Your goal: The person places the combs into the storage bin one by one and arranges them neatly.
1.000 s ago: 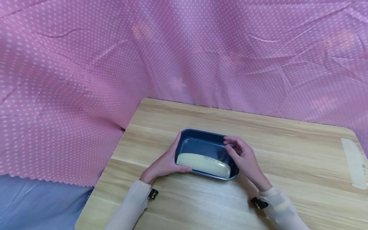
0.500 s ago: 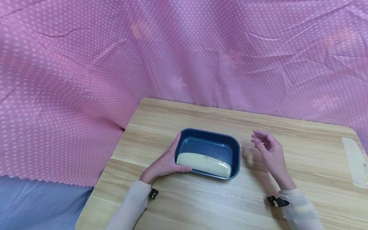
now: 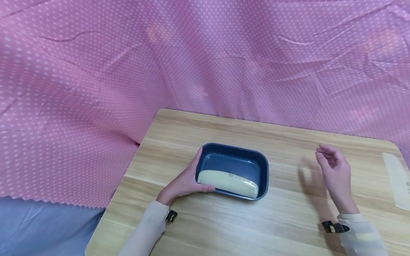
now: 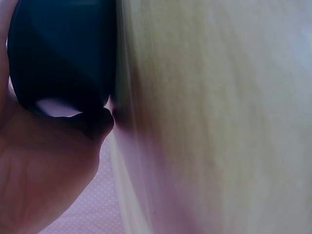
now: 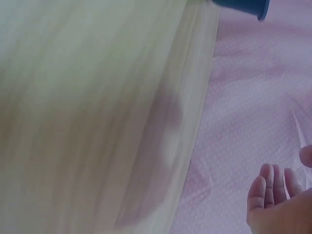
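A dark blue rectangular container (image 3: 231,163) stands on the table in the head view. Inside, along its front wall, leans a pale cream comb (image 3: 228,182). My left hand (image 3: 183,182) grips the container's left end, thumb at the front rim and fingers along the left side. In the left wrist view the thumb presses against the dark container wall (image 4: 63,53). To the right, my right hand (image 3: 336,174) is held above the tabletop, fingers loosely bent and holding nothing. The right wrist view shows those bent fingers at its lower right.
A second pale comb (image 3: 396,181) lies near the right edge of the wooden table (image 3: 243,227). Pink dotted cloth (image 3: 224,64) hangs behind and to the left of the table. Blue-grey fabric (image 3: 41,227) shows at the lower left.
My right hand has drawn away from the container's right side and travelled right, towards the second comb. The left hand, the container and the comb in it have stayed put.
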A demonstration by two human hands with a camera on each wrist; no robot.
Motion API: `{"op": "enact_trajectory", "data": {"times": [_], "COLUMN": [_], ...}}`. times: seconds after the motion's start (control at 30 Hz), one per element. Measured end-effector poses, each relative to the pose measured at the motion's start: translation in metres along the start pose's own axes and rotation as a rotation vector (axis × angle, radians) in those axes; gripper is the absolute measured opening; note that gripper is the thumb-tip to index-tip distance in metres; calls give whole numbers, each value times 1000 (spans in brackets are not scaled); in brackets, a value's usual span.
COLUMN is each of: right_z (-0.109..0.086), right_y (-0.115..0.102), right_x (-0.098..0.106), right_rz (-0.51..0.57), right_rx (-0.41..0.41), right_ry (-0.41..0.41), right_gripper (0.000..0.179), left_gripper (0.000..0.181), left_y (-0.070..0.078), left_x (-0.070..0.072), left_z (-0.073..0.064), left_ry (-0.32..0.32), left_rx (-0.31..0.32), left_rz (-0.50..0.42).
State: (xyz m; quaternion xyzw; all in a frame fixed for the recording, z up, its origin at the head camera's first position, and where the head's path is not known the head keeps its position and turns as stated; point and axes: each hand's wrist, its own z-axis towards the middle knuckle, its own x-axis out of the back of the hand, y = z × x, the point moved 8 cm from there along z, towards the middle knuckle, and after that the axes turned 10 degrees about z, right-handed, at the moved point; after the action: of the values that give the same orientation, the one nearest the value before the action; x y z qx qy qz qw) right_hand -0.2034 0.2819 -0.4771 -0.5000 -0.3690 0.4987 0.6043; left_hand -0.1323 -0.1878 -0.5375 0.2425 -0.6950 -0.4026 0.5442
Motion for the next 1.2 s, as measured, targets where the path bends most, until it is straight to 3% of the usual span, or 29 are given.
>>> {"op": "enact_trajectory", "data": {"times": [0.13,0.3,0.43,0.57,0.8,1.07,1.2], "right_z": [4,12,17,19,22,16,16], "right_y": [2,1,1,0,-7,7,11], "right_x": [21,46,64,86,126,154,164], "right_rz": [-13,175,228,170,-60,-34,-161], "right_rx": [-17,8,12,2,-18,-269,-314], "right_ry": [70,173,226,298,436,479,454], "right_gripper": [29,28,28,26,30,31,34], "left_gripper": [146,147,149,149,146,145,146], "left_y": [0,0,0,0,1,1,2], "left_x": [1,1,1,1,0,2,3], "left_z": [1,2,2,2,2,1,0], "left_ry": [-1,-5,-2,0,3,8,10], "left_rx": [-8,-22,-19,-8,-2,2,2], "left_rz": [-1,4,6,11,18,10,20]}}
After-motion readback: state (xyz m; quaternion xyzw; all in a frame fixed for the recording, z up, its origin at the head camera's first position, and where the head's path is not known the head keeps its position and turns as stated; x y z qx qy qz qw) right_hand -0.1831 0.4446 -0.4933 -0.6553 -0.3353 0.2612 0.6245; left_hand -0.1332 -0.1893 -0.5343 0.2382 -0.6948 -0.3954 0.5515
